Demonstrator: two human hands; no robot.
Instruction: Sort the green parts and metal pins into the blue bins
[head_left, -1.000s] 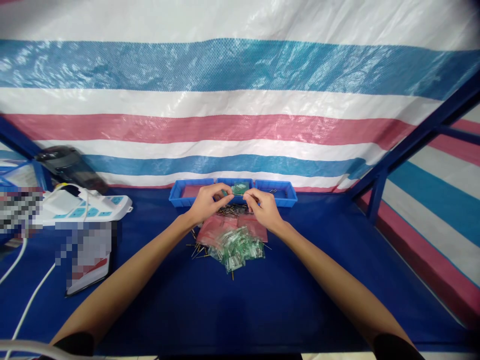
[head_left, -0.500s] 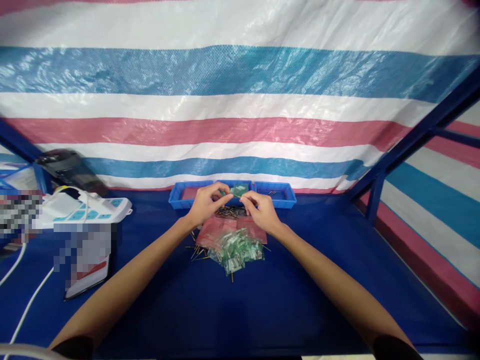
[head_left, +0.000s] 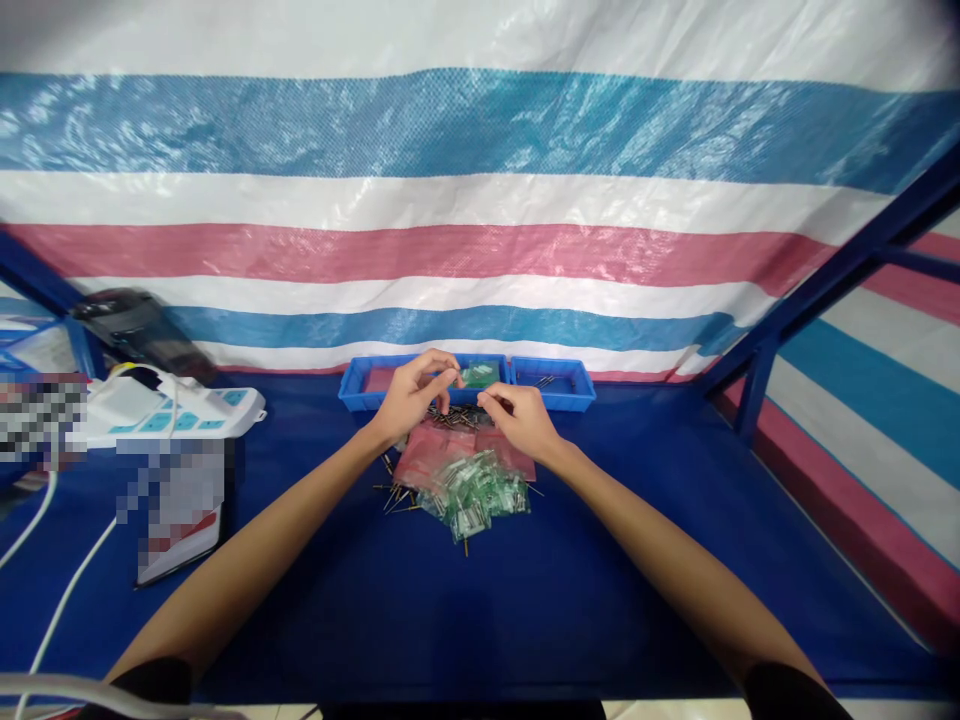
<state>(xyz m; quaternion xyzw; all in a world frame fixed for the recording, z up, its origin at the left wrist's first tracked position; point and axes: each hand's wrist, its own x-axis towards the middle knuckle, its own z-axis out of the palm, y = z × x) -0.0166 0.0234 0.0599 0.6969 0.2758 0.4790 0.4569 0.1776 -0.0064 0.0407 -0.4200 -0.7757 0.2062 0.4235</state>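
- Pinching a small part too small to identify, the left hand [head_left: 411, 396] has risen slightly toward the blue trays [head_left: 465, 381] at the worktop's rear edge.
- Right hand [head_left: 519, 420], fingers narrowed, stays above the pink bags [head_left: 431, 452]; whether it grips anything cannot be told.
- No legible writing.

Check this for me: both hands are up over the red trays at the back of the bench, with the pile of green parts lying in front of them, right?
Not quite. In the head view the trays are blue, not red. The rest holds: the left hand and right hand are over them, with the green parts in front.
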